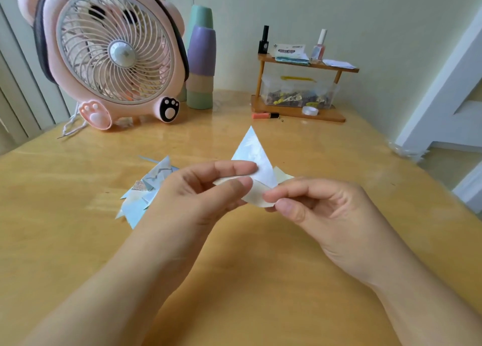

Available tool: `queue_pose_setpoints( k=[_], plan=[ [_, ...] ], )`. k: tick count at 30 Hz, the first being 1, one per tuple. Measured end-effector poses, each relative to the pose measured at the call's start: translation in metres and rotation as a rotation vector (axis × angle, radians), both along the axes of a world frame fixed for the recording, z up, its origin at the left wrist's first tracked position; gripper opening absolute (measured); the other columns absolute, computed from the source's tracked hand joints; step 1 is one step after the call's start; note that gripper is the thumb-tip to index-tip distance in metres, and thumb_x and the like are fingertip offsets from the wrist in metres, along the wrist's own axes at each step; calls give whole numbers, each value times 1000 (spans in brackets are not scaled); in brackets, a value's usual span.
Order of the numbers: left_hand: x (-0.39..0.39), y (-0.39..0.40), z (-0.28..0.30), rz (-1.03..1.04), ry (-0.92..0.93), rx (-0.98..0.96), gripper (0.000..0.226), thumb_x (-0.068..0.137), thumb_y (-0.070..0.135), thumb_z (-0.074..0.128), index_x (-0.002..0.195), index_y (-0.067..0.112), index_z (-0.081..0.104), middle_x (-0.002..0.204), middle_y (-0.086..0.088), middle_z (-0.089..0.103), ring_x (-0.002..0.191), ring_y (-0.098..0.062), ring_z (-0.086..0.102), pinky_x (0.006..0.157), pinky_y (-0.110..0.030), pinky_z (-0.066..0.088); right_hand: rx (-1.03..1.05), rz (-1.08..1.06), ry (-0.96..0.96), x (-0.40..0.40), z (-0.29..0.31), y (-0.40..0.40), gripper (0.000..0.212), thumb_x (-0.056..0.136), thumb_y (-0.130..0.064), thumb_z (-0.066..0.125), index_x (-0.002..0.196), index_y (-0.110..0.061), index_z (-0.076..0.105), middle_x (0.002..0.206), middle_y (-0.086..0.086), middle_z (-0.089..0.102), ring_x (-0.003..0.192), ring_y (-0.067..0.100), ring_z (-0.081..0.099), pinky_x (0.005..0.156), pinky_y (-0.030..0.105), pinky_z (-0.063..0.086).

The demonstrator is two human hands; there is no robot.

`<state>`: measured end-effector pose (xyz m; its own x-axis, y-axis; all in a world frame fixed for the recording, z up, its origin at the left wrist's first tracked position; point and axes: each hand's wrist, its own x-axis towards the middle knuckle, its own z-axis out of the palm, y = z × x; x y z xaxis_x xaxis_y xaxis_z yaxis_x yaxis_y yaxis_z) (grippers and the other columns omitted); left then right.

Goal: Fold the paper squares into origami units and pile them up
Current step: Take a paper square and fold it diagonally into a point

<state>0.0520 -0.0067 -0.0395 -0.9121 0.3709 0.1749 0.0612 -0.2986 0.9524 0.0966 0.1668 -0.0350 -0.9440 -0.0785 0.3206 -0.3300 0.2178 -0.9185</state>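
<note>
paper [257, 160] sits above the table [260, 280], pinched by our left hand [206, 191] and right hand [320, 204]; pile [146, 191] lies left. uneven pinching may skew the crease.

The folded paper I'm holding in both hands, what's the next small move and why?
Probably press the crease flat. The left hand and right hand both pinch the folded paper above the table, its point up and flaps loose; afterwards it can join the pile of folded units.
</note>
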Motion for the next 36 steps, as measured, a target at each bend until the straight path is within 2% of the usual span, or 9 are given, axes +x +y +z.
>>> queue_pose_setpoints(
  k=[3, 10, 19, 22, 24, 26, 29, 32, 36],
  plan=[
    [2, 2, -1, 34, -6, 23, 20, 59, 17, 76, 78, 22, 77, 77, -11, 72, 74, -19, 70, 81, -27, 54, -52, -17, 21, 1, 1, -3, 8, 75, -21, 72, 82, -19, 74, 80, 2, 73, 76, 10, 68, 73, 15, 50],
    [8, 8, -3, 94, -47, 76, 15, 58, 7, 73, 59, 21, 66, 63, -2, 64, 62, -18, 66, 64, -23, 54, -190, -94, 29, 2, -2, -10, 18, 68, -18, 71, 80, -27, 60, 71, -1, 69, 70, 13, 69, 70, 20, 52],
    [11, 10, -2, 111, -29, 71, 14, 56, 14, 79, 59, 20, 67, 64, -2, 66, 62, -15, 64, 65, -22, 52, -261, -152, 21, 4, 0, -17, 31, 70, -19, 76, 94, -22, 56, 70, 1, 71, 67, 10, 67, 66, 17, 51],
    [11, 11, -2, 152, -47, 82, 17, 58, 14, 75, 55, 20, 59, 58, -4, 60, 62, -19, 65, 63, -23, 53, -285, -152, 14, 4, 1, -16, 32, 70, -18, 77, 93, -22, 56, 69, 2, 71, 66, 11, 66, 67, 18, 51],
    [9, 11, -2, 169, -85, 120, 28, 58, 9, 74, 65, 19, 49, 59, -8, 54, 63, -25, 66, 61, -26, 53, -287, -143, 3, 5, 2, -16, 34, 68, -16, 79, 93, -22, 56, 69, 2, 70, 66, 12, 66, 68, 19, 53],
    [9, 10, -2, 117, -139, 148, 38, 58, 5, 72, 83, 15, 45, 67, -10, 64, 65, -27, 68, 59, -27, 54, -275, -145, -5, 6, 4, -16, 37, 67, -16, 81, 94, -23, 56, 68, 2, 70, 66, 12, 65, 69, 21, 54],
    [10, 9, 1, 25, -168, 100, 44, 58, 3, 70, 99, 12, 58, 81, -11, 73, 73, -26, 71, 65, -30, 57, -275, -164, -9, 7, 7, -15, 38, 61, -19, 73, 94, -20, 55, 66, 2, 69, 64, 12, 62, 68, 23, 52],
    [11, 8, 1, -32, -139, 53, 25, 58, 5, 71, 80, 16, 74, 87, -11, 74, 76, -22, 71, 68, -28, 58, -264, -166, -4, 8, 8, -15, 37, 61, -16, 73, 94, -19, 55, 64, 1, 68, 62, 10, 60, 65, 19, 52],
    [11, 7, 1, -59, -128, 38, 22, 59, 8, 74, 80, 12, 74, 93, -14, 73, 83, -24, 71, 69, -26, 57, -208, -168, 7, 8, 6, -16, 36, 70, -2, 76, 92, -22, 56, 64, 0, 67, 60, 8, 60, 64, 17, 50]
  ],
)
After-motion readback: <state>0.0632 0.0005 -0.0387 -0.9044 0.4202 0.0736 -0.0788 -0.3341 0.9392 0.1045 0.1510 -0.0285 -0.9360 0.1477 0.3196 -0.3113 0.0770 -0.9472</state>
